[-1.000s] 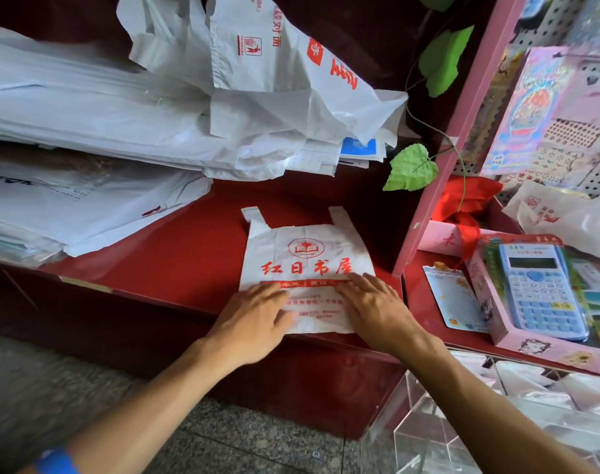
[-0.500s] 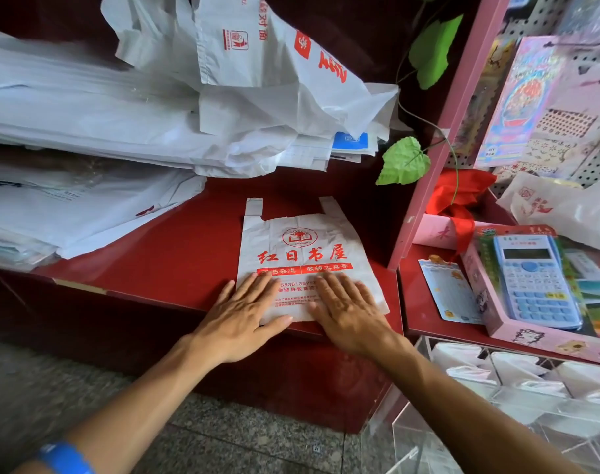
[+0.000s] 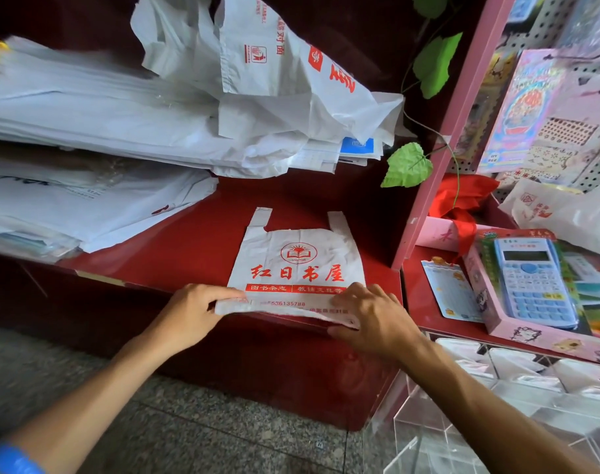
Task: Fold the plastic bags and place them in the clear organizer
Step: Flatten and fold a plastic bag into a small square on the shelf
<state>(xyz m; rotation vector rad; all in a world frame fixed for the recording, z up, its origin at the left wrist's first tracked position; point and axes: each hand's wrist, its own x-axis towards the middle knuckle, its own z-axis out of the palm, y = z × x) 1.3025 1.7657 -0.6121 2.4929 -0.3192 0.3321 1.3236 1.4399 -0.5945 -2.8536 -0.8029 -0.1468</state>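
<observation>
A white plastic bag with red print lies flat on the red shelf, handles pointing away from me. My left hand pinches its near left corner. My right hand grips the near right corner. The bag's near edge is lifted a little off the shelf's front edge. At the lower right stands the clear organizer, with folded white bags in its upper compartments.
Stacks of white bags fill the shelf's left and back. A pink upright borders the shelf on the right. Beyond it lie a boxed blue calculator, a card and a red bow. Green leaves hang above.
Both hands, earlier pressed flat on the bag's lower half, have slid back to its near edge and closed on the two corners, lifting that edge.
</observation>
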